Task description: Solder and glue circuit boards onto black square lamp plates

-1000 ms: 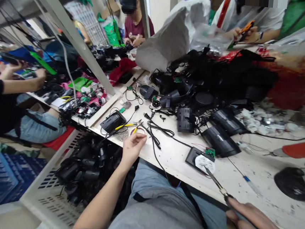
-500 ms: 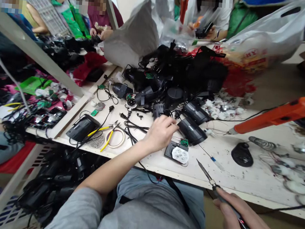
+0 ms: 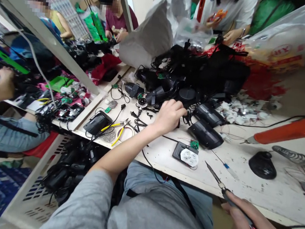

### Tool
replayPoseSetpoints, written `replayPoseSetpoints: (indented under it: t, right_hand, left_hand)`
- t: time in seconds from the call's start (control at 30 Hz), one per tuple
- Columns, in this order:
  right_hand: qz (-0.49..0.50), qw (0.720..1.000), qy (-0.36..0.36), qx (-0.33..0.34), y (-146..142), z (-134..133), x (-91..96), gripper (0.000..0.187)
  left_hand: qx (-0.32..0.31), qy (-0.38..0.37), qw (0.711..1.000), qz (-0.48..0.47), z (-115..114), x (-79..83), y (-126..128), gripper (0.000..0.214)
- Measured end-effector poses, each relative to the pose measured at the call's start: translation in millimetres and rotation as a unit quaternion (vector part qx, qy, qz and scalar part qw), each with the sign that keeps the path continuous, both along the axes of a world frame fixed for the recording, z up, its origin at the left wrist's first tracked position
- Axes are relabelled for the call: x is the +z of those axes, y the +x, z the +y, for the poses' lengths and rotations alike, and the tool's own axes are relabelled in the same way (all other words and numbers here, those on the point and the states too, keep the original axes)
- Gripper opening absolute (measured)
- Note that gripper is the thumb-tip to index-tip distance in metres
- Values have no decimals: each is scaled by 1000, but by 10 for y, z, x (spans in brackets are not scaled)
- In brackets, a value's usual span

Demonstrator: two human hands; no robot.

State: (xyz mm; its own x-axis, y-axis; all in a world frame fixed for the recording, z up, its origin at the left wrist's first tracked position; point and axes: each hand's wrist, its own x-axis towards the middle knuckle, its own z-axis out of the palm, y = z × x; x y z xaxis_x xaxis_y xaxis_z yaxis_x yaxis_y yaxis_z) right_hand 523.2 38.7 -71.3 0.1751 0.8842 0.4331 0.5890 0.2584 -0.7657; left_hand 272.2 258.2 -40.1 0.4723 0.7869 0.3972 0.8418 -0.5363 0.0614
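- Head view, change: one second earlier the left hand (image 3: 169, 117) was at the yellow-handled pliers (image 3: 121, 130); it has since moved across the bench (image 3: 151, 150) to the vicinity of the black housings.
- Head view, change: the soldering iron (image 3: 217, 179) had its tip at the white LED plate (image 3: 189, 157) one second earlier; the tip is now clear of it, pointing toward the plate from the right.
- LED plate: resting on a black base (image 3: 177, 150) near the front edge of the bench, position on the bench unaltered; a small green circuit board (image 3: 194, 144) sits just behind it.
- Left hand: palm down, fingers bent and partly hidden. A dark part shows beneath them; whether it is gripped, or how far the fingers are open, cannot be told.
- Right hand (image 3: 252, 223): fingers closed around the handle of the soldering iron, held obliquely at the bench's front edge.
- Beside the left hand: a glossy black housing (image 3: 206, 134) lies on its side to the right, a second one (image 3: 210, 114) behind it.
- Right of the LED plate: a thin screwdriver (image 3: 225, 166) lies flat, with a black stand-shaped part (image 3: 262, 166) farther right.
- Pliers: lying with handles spread, partly over a tape roll (image 3: 127, 135).
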Motion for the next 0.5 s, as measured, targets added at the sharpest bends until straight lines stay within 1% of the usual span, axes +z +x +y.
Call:
replayPoseSetpoints:
  t: [0.07, 0.17, 0.23, 0.27, 0.33, 0.4, 0.47, 0.5]
  right_hand:
    - [9, 1000, 12, -4, -16, -3, 3, 14]
    - [22, 1000, -1, -19, -50, -25, 12, 12]
    - [27, 999, -13, -34, -73, -45, 21, 11]
    - [29, 999, -15, -37, -81, -54, 25, 12]
    - [25, 999, -6, -31, -88, -64, 33, 15]
    - [9, 1000, 9, -15, -84, -55, 39, 22]
    - [-3, 1000, 24, 2, -83, -25, 50, 27]
    - [-2, 1000, 29, 11, -88, -4, 58, 28]
  left_hand:
    - [-19, 6, 999, -34, 62, 59, -50, 30]
    - [-41, 8, 998, -46, 137, 110, -135, 26]
    - [-49, 2, 998, -40, 107, 97, -194, 21]
    - [-49, 3, 998, -40, 51, 78, -227, 18]
    - [-45, 13, 998, -49, -152, 31, -318, 15]
    - [-47, 13, 997, -54, -454, -15, -458, 16]
    - [-70, -18, 997, -25, -797, -51, -646, 18]
    - [-67, -37, 997, -2, -960, -68, -747, 20]
